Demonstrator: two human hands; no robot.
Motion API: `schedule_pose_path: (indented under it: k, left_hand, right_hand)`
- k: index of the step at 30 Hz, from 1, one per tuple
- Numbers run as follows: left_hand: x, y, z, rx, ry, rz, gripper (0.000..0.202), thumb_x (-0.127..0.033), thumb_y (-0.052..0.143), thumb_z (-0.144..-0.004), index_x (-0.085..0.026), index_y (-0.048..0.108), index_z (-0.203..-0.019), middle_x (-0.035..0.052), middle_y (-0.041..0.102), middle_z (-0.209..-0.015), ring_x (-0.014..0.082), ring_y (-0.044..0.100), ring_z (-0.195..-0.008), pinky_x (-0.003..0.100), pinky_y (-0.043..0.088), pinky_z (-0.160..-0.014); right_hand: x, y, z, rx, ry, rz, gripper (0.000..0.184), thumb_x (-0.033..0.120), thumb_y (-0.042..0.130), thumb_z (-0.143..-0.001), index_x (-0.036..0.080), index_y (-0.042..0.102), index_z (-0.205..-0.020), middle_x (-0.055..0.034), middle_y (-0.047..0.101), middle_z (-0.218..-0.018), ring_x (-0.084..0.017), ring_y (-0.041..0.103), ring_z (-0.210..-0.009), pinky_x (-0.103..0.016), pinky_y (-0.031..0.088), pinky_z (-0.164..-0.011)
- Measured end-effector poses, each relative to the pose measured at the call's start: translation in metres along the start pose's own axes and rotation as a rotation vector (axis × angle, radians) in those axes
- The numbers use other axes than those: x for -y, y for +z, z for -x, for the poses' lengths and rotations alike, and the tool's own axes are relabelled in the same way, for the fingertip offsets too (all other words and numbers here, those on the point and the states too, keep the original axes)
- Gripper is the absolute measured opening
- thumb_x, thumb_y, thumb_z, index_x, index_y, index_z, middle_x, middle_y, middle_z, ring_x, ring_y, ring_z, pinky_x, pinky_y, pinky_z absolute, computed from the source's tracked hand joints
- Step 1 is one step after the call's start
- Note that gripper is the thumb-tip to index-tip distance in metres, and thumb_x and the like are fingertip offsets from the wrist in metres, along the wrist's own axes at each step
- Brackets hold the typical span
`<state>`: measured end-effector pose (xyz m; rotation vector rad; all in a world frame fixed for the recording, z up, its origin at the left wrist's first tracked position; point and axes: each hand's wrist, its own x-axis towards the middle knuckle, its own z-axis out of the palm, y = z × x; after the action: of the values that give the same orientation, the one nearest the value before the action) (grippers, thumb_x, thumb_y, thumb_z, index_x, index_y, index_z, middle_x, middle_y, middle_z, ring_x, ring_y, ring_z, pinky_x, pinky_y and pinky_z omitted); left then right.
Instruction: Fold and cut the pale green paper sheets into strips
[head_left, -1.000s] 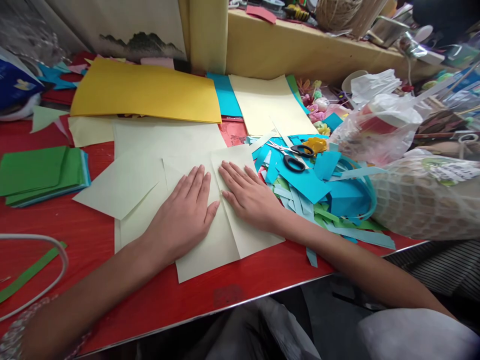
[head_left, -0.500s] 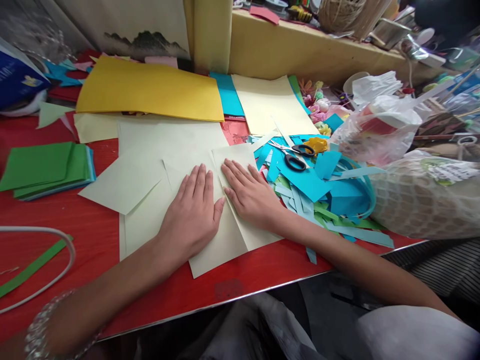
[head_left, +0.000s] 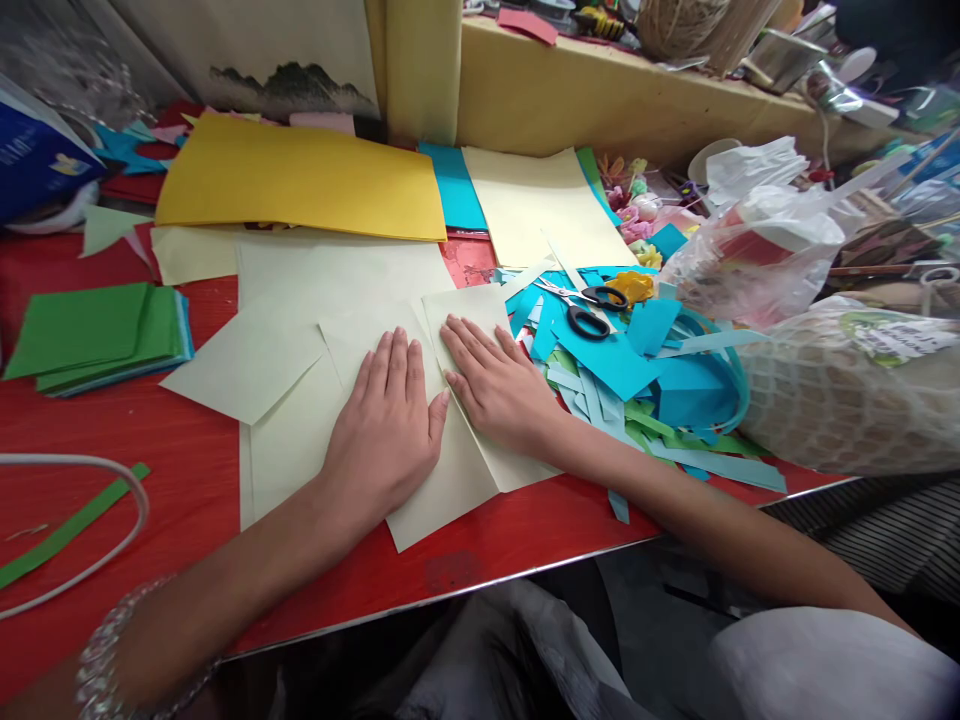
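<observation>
A pale cream sheet of paper [head_left: 442, 495] with a fold line lies near the table's front edge, under both palms. My left hand [head_left: 386, 425] rests flat on its left part, fingers stretched forward. On the right part, beyond the crease, my right hand [head_left: 499, 390] lies flat with its fingers extended up and to the left. The two thumbs point toward the crease. Beneath and to the left are more pale sheets [head_left: 289, 465], one of them a smaller turned piece [head_left: 247, 360]. Neither hand grips anything.
Black-handled scissors [head_left: 589, 312] lie on blue and green paper scraps [head_left: 615, 365] at the right. A green paper stack [head_left: 90, 330] sits left, near a white cable [head_left: 127, 470]. Yellow sheets [head_left: 300, 185] are behind. A net-wrapped bundle [head_left: 847, 400] stands far right on the red table [head_left: 315, 600].
Both hands stay flat on the cream sheet in nearly the same spots. The sheet's lower edge has shifted very slightly, and the view has moved a little.
</observation>
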<state>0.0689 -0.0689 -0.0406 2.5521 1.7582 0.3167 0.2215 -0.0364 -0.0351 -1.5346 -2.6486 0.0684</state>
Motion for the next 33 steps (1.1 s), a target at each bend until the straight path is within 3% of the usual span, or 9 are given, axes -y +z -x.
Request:
schedule_pose_path:
  k: [8,12,18,25,29,33]
  left_hand:
    - [-0.004,0.002,0.005,-0.045,-0.014,0.056,0.064,-0.038,0.02,-0.093,0.006,0.024,-0.14,0.0257,0.022,-0.148,0.0323,0.015,-0.139,0.051,0.02,-0.111]
    - [0.004,-0.002,0.003,0.033,0.031,-0.005,0.065,-0.039,0.02,-0.094,0.008,0.026,-0.139,0.026,0.021,-0.148,0.0312,0.014,-0.14,0.047,0.017,-0.113]
    - [0.03,-0.014,-0.015,0.17,0.181,-0.09,0.064,-0.043,0.018,-0.094,-0.003,0.021,-0.143,0.0151,0.017,-0.152,0.0222,0.01,-0.141,0.04,0.013,-0.115]
    - [0.034,-0.016,-0.024,0.065,0.185,-0.107,0.062,-0.037,0.018,-0.094,0.004,0.022,-0.141,0.021,0.017,-0.151,0.0255,0.007,-0.141,0.043,0.012,-0.115]
    - [0.039,-0.009,-0.019,0.142,0.231,-0.031,0.063,-0.04,0.019,-0.094,0.001,0.022,-0.142,0.0182,0.018,-0.151,0.024,0.012,-0.141,0.041,0.016,-0.115]
    - [0.039,-0.006,-0.016,0.117,0.212,-0.021,0.062,-0.039,0.018,-0.094,0.001,0.023,-0.141,0.0178,0.018,-0.151,0.024,0.012,-0.141,0.041,0.015,-0.115]
  right_hand:
    - [-0.001,0.001,0.0,-0.011,-0.001,-0.024,0.056,0.036,0.013,-0.097,0.011,0.024,-0.145,-0.0066,0.018,-0.152,-0.018,0.014,-0.141,-0.042,0.01,-0.115]
    - [-0.006,-0.001,-0.002,0.014,-0.029,-0.079,0.056,0.037,0.014,-0.097,0.009,0.023,-0.145,-0.008,0.018,-0.152,-0.018,0.014,-0.141,-0.043,0.009,-0.115]
    - [-0.007,-0.006,0.0,-0.026,-0.078,-0.129,0.063,0.043,0.024,-0.095,0.003,0.023,-0.144,-0.0121,0.019,-0.152,-0.018,0.013,-0.141,-0.035,0.014,-0.115]
    - [-0.007,0.0,-0.001,0.025,-0.069,-0.044,0.071,0.056,0.022,-0.093,0.007,0.021,-0.145,-0.0114,0.017,-0.152,-0.021,0.013,-0.141,-0.04,0.013,-0.115]
    - [-0.009,0.0,-0.004,0.026,-0.065,-0.032,0.061,0.047,0.017,-0.096,0.01,0.022,-0.145,-0.008,0.017,-0.152,-0.019,0.013,-0.141,-0.039,0.014,-0.115]
    - [-0.007,0.001,-0.004,0.015,-0.049,-0.025,0.055,0.038,0.015,-0.098,0.011,0.024,-0.145,-0.0061,0.02,-0.152,-0.017,0.015,-0.141,-0.038,0.015,-0.115]
